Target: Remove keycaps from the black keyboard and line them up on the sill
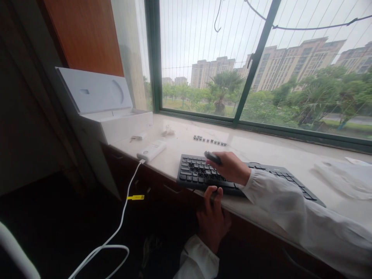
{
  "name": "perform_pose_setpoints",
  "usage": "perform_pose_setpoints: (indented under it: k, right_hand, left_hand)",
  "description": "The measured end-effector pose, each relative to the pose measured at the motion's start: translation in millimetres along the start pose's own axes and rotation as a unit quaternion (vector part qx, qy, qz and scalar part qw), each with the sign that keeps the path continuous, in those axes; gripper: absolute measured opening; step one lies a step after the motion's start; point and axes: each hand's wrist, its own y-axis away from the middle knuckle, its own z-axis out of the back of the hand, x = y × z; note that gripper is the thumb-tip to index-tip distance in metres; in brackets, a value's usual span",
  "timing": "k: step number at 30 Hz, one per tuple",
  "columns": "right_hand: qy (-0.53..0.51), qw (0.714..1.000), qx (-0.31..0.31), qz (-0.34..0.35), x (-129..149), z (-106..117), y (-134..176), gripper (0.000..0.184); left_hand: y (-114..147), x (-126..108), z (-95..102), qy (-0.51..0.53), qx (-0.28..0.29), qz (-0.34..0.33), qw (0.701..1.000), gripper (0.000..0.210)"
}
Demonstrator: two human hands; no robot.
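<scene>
A black keyboard (188,178) lies along the front edge of the pale sill, with several keycaps off its left part. Above those bare key spots, my right hand (232,166) is closed around a short dark tool (212,157), whose rounded end points left; its exact kind is unclear. My left hand (213,219) reaches up from below the sill. Its bent fingertips are close together at the keyboard's front edge, with a small dark patch between them that I cannot make out. Behind the keyboard, loose keycaps (209,140) stand in two short rows.
A white power bank (151,150) with a white cable (124,217) hanging from it lies left of the keyboard. Beyond it stands an open white box (122,126). Crumpled clear plastic (343,176) rests at the right. A green-framed window (197,116) borders the sill (180,135).
</scene>
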Motion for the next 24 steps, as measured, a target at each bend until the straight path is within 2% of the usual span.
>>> perform_pose_setpoints:
  k: [2,7,9,13,20,24]
  right_hand:
    - [-0.084,0.996,-0.012,0.003,-5.3,6.7,-5.2,0.03]
    - [-0.236,0.971,0.031,0.011,-12.9,17.1,-10.6,0.046]
    - [-0.243,0.969,0.037,0.013,-13.1,16.3,-9.9,0.052]
    - [-0.192,0.981,0.013,0.027,-13.4,9.9,-7.4,0.059]
    - [-0.211,0.977,0.009,0.039,-16.1,-4.8,-4.1,0.048]
    - [-0.235,0.972,0.0,0.018,-15.6,-11.9,-2.7,0.042]
  left_hand:
    - [0.1,0.0,0.1,0.003,0.0,-0.005,1.0,0.059]
    - [2.3,0.9,-0.8,0.005,-0.001,-0.009,1.0,0.059]
    - [2.3,0.9,-0.6,0.002,0.006,-0.005,1.0,0.061]
    - [-0.4,0.5,1.1,0.01,0.009,-0.002,1.0,0.06]
    - [-0.6,1.6,0.9,0.014,0.01,-0.007,1.0,0.06]
    - [0.0,1.5,1.1,0.008,0.015,-0.008,1.0,0.06]
